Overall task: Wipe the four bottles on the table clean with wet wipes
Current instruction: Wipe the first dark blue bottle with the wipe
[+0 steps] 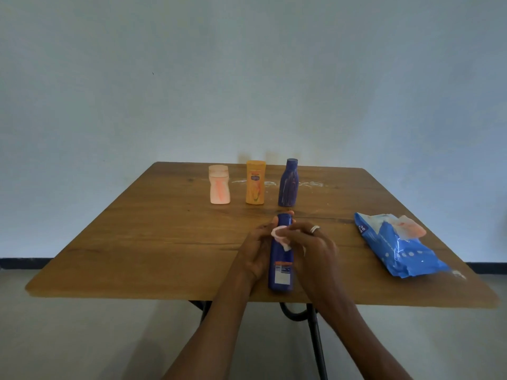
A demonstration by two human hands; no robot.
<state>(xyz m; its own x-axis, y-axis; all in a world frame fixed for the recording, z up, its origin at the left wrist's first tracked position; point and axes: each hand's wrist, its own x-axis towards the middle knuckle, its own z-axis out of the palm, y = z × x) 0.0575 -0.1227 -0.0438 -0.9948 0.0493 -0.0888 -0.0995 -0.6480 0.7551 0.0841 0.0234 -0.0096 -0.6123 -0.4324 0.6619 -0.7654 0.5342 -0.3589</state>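
Observation:
My left hand (256,249) grips a dark blue bottle (281,266) from its left side, holding it above the near part of the wooden table (153,242), its label toward me. My right hand (315,250), with a ring on one finger, presses a small white wet wipe (279,234) against the bottle's upper part. Three more bottles stand upright in a row at the far side: a pink one (219,185), an orange one (255,182) and a second dark blue one (288,183).
A blue wet wipes pack (397,248) lies on the table's right side, its flap open and a wipe sticking out. White smears mark the tabletop behind the bottle row. A plain wall stands behind the table; black table legs show below.

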